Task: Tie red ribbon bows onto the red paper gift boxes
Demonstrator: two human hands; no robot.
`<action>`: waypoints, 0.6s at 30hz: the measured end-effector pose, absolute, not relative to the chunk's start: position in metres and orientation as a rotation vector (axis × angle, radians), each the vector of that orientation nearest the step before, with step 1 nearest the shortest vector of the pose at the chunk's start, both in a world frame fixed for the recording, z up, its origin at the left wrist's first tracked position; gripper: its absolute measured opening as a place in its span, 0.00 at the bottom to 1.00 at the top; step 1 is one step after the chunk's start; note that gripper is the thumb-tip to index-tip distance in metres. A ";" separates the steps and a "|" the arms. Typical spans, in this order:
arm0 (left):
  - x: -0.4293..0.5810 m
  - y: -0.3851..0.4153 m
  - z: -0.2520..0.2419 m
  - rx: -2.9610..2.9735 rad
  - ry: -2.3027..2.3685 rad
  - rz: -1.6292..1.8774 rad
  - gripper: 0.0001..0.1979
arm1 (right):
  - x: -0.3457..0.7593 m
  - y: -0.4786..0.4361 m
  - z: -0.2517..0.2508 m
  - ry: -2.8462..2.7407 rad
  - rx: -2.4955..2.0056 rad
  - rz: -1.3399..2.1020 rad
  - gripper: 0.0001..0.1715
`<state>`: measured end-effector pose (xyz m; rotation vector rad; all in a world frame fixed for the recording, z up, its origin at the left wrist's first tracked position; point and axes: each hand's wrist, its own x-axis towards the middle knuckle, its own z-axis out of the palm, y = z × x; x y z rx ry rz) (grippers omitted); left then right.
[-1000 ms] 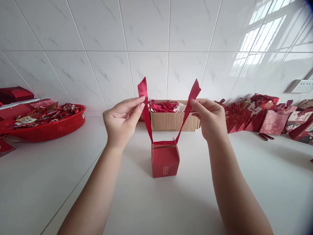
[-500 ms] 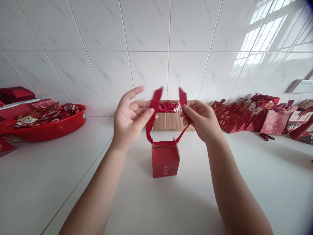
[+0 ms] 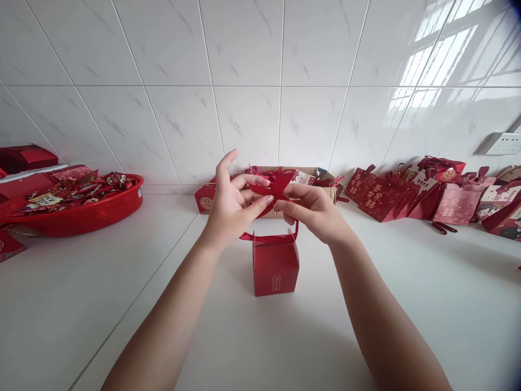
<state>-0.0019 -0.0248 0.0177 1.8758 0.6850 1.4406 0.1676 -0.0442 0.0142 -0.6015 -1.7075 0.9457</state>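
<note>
A small red gift box (image 3: pixel 275 268) stands upright on the white counter (image 3: pixel 427 304) in front of me. A red ribbon (image 3: pixel 274 187) runs up from both sides of its top. My left hand (image 3: pixel 232 203) pinches one ribbon end between thumb and forefinger, its other fingers spread upward. My right hand (image 3: pixel 311 209) pinches the other end, fingers curled. The two ends cross between my hands just above the box.
A cardboard box (image 3: pixel 303 179) of red ribbons and cards sits behind my hands against the tiled wall. A red tray (image 3: pixel 81 214) heaped with wrapped sweets lies at the left. Several finished red gift bags (image 3: pixel 407 195) line the wall at the right, under a wall socket (image 3: pixel 502 144).
My hands have come together from wide apart. The ribbon ends, held up and out before, now cross above the box, and the ribbon hangs slack.
</note>
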 end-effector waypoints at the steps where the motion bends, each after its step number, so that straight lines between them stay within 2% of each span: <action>1: -0.002 -0.025 0.018 1.879 0.689 1.434 0.42 | 0.167 -0.045 0.014 -1.703 -0.609 0.948 0.10; 9: -0.002 -0.024 0.017 1.948 0.746 1.437 0.38 | 0.163 -0.040 0.008 -1.604 -0.728 0.944 0.17; 14: -0.004 -0.030 0.022 1.921 0.701 1.346 0.32 | 0.165 -0.036 0.007 -1.613 -0.609 1.041 0.14; 18: -0.005 -0.034 0.025 1.872 0.634 1.083 0.23 | 0.168 -0.034 0.006 -1.614 -0.511 1.094 0.10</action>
